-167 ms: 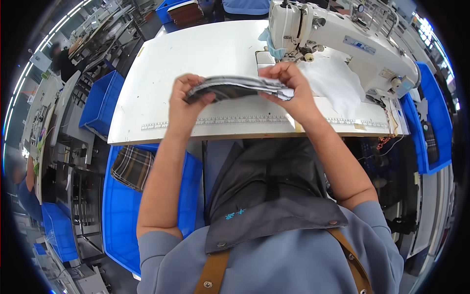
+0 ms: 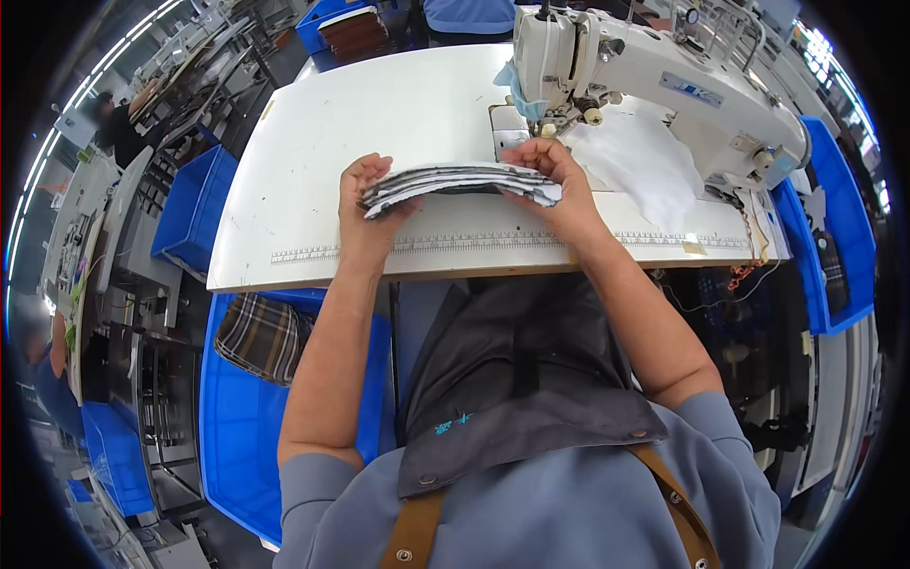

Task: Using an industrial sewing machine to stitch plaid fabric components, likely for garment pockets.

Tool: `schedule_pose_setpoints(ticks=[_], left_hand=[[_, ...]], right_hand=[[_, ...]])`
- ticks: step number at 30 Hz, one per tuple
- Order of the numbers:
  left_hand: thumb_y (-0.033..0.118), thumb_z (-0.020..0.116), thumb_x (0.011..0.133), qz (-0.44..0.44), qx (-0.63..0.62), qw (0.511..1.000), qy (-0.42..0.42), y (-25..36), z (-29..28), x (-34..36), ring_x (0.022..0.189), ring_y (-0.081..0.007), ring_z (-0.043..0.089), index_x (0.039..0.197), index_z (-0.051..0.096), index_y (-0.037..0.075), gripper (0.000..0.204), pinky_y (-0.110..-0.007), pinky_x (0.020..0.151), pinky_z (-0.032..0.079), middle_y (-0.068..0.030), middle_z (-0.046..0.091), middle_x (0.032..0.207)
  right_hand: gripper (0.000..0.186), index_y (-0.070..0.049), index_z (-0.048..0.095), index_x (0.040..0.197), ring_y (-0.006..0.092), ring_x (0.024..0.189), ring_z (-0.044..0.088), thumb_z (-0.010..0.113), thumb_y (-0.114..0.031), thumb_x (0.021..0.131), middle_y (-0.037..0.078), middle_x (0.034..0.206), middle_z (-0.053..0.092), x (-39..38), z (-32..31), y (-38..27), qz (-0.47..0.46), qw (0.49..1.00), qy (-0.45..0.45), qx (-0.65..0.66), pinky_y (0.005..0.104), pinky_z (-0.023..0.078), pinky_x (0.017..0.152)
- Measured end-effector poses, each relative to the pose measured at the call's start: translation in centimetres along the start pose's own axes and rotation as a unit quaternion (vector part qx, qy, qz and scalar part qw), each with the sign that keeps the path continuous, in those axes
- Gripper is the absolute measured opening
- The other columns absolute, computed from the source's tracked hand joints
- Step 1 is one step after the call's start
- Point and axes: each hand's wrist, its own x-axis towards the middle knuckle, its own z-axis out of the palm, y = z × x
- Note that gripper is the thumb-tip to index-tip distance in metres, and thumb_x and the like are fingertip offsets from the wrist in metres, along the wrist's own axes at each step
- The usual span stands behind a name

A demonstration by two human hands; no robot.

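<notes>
A stack of fabric pieces (image 2: 460, 180), white and dark in layers, is held up over the near part of the white sewing table (image 2: 379, 104). My left hand (image 2: 365, 204) grips the stack's left end, and my right hand (image 2: 555, 185) grips its right end. Both hands have fingers behind and thumbs toward me. The layered edges face me and the stack bows slightly upward in the middle. Just beyond my right hand stands a white sewing machine (image 2: 654, 76), a light blue cloth (image 2: 519, 95) hanging at its head.
White fabric (image 2: 640, 161) lies under the machine's arm. A printed ruler (image 2: 455, 239) runs along the table's front edge. At lower left, a blue bin (image 2: 237, 455) holds folded plaid fabric (image 2: 261, 337). Another blue bin (image 2: 829, 228) stands at the right. A co-worker (image 2: 118, 123) sits far left.
The stack has tipped so that its layered edges show more and the dark face less. Both hands have come slightly lower, still gripping the ends.
</notes>
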Motion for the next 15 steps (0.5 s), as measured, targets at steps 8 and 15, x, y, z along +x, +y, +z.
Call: schedule_pose_setpoints(ticks=[8,15], left_hand=[[0.011,0.095,0.075,-0.066,-0.040,0.996,0.036,-1.3,1.8,3.3,0.110,-0.0192,0.066,0.139,0.045,0.000,0.083,-0.032,0.095,0.056,-0.0118,0.065,0.121],[0.016,0.099,0.070,0.051,-0.023,0.998,0.012,1.4,3.4,3.2,0.110,-0.0207,0.067,0.135,0.048,-0.002,0.084,-0.033,0.096,0.057,-0.0126,0.066,0.121]], right_hand=[[0.046,-0.005,0.058,0.119,0.0101,0.098,0.063,0.087,-0.009,0.084,0.003,0.109,0.067,1.5,0.8,-1.5,0.076,0.995,0.067,-0.005,0.0254,0.052,0.087],[0.040,-0.006,0.060,0.116,0.0066,0.095,0.062,0.086,-0.009,0.085,0.001,0.104,0.070,1.4,1.1,-1.8,0.070,0.993,0.068,0.069,0.0229,0.051,0.087]])
